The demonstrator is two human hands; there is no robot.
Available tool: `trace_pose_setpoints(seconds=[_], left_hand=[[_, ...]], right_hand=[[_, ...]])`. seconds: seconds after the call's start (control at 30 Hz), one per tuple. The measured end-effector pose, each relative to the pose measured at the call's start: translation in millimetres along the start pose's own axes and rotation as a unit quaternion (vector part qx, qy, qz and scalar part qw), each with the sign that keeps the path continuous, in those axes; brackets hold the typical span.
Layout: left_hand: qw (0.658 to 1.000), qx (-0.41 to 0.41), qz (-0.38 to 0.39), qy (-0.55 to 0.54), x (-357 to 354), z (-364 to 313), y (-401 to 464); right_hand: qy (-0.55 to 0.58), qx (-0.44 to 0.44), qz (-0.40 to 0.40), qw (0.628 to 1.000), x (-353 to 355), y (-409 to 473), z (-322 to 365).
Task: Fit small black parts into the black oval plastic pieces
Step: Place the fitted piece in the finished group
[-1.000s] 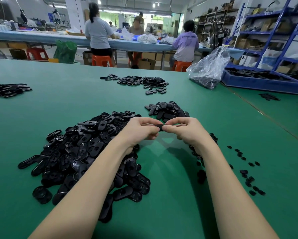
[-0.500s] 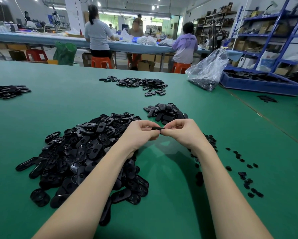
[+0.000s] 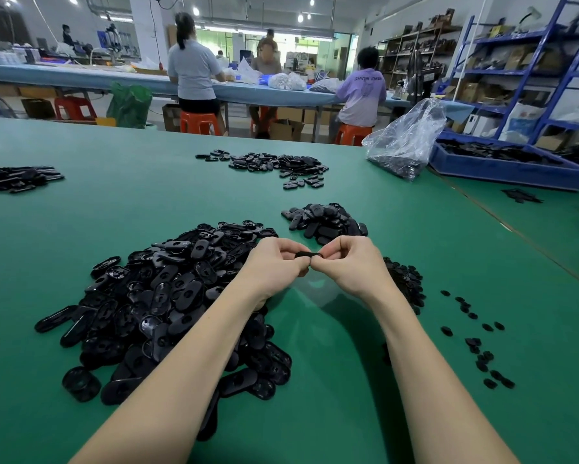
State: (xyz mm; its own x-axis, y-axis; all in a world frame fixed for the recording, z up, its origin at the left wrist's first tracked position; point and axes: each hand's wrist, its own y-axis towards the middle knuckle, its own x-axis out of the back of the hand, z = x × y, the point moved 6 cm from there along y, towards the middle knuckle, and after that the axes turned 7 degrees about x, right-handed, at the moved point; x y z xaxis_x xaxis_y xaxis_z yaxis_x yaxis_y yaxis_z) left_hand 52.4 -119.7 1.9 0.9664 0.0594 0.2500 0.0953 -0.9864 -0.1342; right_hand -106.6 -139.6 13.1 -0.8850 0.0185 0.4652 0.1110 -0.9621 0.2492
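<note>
Two bare hands meet above the green table (image 3: 314,182), raised over its near middle. Left hand (image 3: 274,266): fingers curled, pinching the left end of one black oval piece (image 3: 306,254). Right hand (image 3: 350,266): fingers curled, pinching the right end of the same piece. Oval piece: held edge-on between the two hands, only a short span visible between the fingertips; whether a small part is already seated in it cannot be told.

Large heap of oval pieces (image 3: 154,303): on the table just left of and beneath the left forearm, spreading toward the near left.
Smaller heap of oval pieces (image 3: 324,221): just beyond the hands, slightly right.
Pile of small black parts (image 3: 405,283): on the table just right of the right wrist, partly hidden by it.
Scattered small black parts (image 3: 475,343): loose on the table further right, well apart from the hands.
Third group of oval pieces (image 3: 274,164): far centre of the table.
Fourth group (image 3: 17,179): far left edge of the table.
Clear plastic bag (image 3: 405,142): far right, upright and crumpled, dark contents at its base.
Blue tray (image 3: 502,172): just right of the bag, holding dark pieces.
Blue shelving (image 3: 532,72): behind the tray.
Long light-blue bench (image 3: 114,82): across the far room, with three people at it, two on orange stools (image 3: 199,122).
</note>
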Motion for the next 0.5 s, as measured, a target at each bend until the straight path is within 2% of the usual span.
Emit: trace_pose_setpoints(seconds=[0.1, 0.17, 0.27, 0.4, 0.5], left_hand=[[0.999, -0.002, -0.004, -0.036, 1.3, 1.4, -0.5], [0.999, 0.0, -0.024, -0.045, 3.4, 3.5, 0.5], [0.997, 0.008, -0.013, -0.069, 1.8, 6.1, 3.2], [0.992, 0.015, -0.018, -0.126, 4.8, 7.6, 6.7], [0.992, 0.022, -0.016, -0.126, 6.4, 6.2, 7.7]], right_hand=[[0.004, 0.029, 0.021, 0.999, 2.1, -0.6, 0.1], [-0.032, 0.062, 0.031, 0.997, 3.5, -1.4, 1.9], [-0.113, 0.089, 0.016, 0.989, 5.6, -1.1, 3.6], [-0.19, 0.063, -0.06, 0.978, 18.2, 6.2, 1.7], [-0.235, 0.02, -0.118, 0.965, 32.2, 22.6, -4.1]])
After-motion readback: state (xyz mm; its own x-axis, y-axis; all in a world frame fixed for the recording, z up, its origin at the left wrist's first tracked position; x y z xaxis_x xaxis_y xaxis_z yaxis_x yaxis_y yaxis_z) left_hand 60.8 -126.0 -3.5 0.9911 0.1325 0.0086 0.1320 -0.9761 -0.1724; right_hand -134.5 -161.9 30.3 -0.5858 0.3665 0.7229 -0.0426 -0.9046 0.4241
